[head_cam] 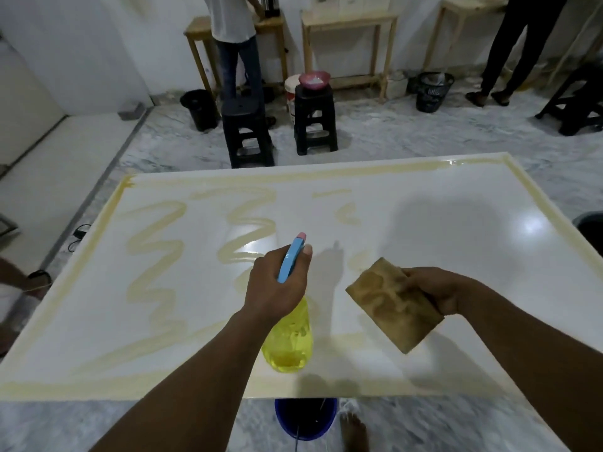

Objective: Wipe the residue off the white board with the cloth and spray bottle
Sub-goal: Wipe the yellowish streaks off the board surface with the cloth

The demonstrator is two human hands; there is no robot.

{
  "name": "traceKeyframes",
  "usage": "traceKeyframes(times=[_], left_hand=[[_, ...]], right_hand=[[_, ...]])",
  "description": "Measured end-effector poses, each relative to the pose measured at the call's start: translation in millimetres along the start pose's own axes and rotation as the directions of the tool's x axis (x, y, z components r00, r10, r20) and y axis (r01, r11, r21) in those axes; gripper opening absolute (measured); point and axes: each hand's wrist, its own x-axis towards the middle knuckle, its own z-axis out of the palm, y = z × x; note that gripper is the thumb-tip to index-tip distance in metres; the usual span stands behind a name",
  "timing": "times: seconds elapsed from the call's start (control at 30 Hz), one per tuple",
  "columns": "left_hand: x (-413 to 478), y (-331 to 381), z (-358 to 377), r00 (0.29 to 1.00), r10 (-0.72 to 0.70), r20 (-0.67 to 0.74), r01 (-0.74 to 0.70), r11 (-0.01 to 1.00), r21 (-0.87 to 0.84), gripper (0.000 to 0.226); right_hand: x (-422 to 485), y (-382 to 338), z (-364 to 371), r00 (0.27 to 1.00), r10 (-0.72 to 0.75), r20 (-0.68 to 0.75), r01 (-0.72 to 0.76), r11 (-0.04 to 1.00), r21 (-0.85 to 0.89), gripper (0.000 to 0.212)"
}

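Spanning most of the view, board [424, 256] has its residue [153, 256] zigzags left and ahead of both hands, right half mostly clean. Left hand [277, 285] is wrapped around bottle [290, 337], nozzle aimed forward at the nearest streaks. Right hand [434, 288] pinches cloth [391, 305] above the board, farther from the streaks.

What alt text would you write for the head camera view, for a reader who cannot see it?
A person's left hand holds a yellow spray bottle over a white board streaked with yellowish residue, while the right hand holds a stained brown cloth. A blue bucket stands on the floor below.
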Motion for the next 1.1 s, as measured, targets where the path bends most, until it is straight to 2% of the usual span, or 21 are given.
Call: traceKeyframes(times=[0.1,0.17,0.23,0.3,0.37,0.43,0.5,0.57,0.6,0.67,0.73,0.8,0.83,0.97,1.03,1.1], left_hand=[[38.7,-1.9,7.2,0.999,-0.026,-0.024,0.026,1.0,-0.006,0.044],[68.4,-7.1,13.2,0.999,-0.026,-0.046,0.026,1.0,0.001,0.039],[97.7,-12.5,17.3,0.997,-0.021,-0.075,0.022,1.0,0.017,0.028],[117.7,-15.5,18.4,0.996,-0.005,-0.087,0.006,1.0,0.014,0.016],[139.3,-21.8,21.2,0.994,0.0,-0.112,0.002,1.0,0.015,0.019],[152.6,-33.5,24.9,0.993,-0.008,-0.117,0.011,1.0,0.027,0.022],[157.2,-42.6,29.0,0.994,-0.017,-0.107,0.02,1.0,0.025,0.018],[158.9,-51.9,31.6,0.994,-0.023,-0.107,0.026,0.999,0.021,0.015],[158.3,-55.4,32.2,0.994,-0.03,-0.106,0.032,0.999,0.018,0.017],[155.6,-57.7,31.7,0.994,-0.042,-0.1,0.044,0.999,0.018,0.017],[147.2,-59.2,29.9,0.995,-0.044,-0.088,0.046,0.999,0.025,0.018],[133.7,-56.1,26.2,0.997,-0.044,-0.068,0.046,0.999,0.021,0.027],[127.0,-54.9,24.1,0.997,-0.043,-0.057,0.044,0.999,0.029,0.032],[85.1,-48.4,8.6,0.999,-0.04,-0.026,0.042,0.997,0.06,0.047],[55.3,-47.4,-1.4,0.999,-0.039,-0.023,0.04,0.997,0.058,0.056],[25.0,-46.9,-9.9,0.999,-0.04,-0.013,0.041,0.999,0.033,0.053]], right_hand=[[49.2,-76.8,-27.4,0.995,-0.054,-0.08,0.037,0.978,-0.204,0.031],[89.3,-134.7,-43.1,0.972,-0.16,-0.175,0.081,0.917,-0.39,0.027],[132.8,-187.5,-54.9,0.921,-0.321,-0.219,0.128,0.783,-0.609,0.031],[169.4,-226.0,-58.6,0.853,-0.477,-0.213,0.123,0.58,-0.805,0.038],[214.6,-250.5,-62.6,0.804,-0.552,-0.219,0.094,0.482,-0.871,0.036],[264.7,-244.4,-62.9,0.828,-0.52,-0.21,0.057,0.45,-0.891,0.049],[300.0,-213.3,-56.1,0.883,-0.442,-0.158,0.004,0.343,-0.939,0.057],[319.9,-175.8,-48.6,0.854,-0.506,-0.117,-0.013,0.204,-0.979,0.06],[320.6,-160.4,-45.1,0.837,-0.538,-0.101,-0.008,0.173,-0.985,0.061],[308.5,-136.7,-40.7,0.819,-0.568,-0.083,0.023,0.177,-0.984,0.06],[285.9,-111.1,-34.9,0.772,-0.633,-0.055,0.067,0.167,-0.984,0.056],[257.8,-76.9,-26.9,0.736,-0.676,-0.035,0.091,0.151,-0.984,0.058],[244.7,-57.8,-21.1,0.717,-0.696,-0.046,0.095,0.163,-0.982,0.057],[170.6,14.5,24.9,0.734,-0.668,-0.121,0.099,0.282,-0.954,0.061],[132.0,54.4,51.8,0.717,-0.674,-0.181,0.068,0.326,-0.943,0.064],[96.3,96.2,81.6,0.713,-0.658,-0.241,0.019,0.362,-0.932,0.065]])
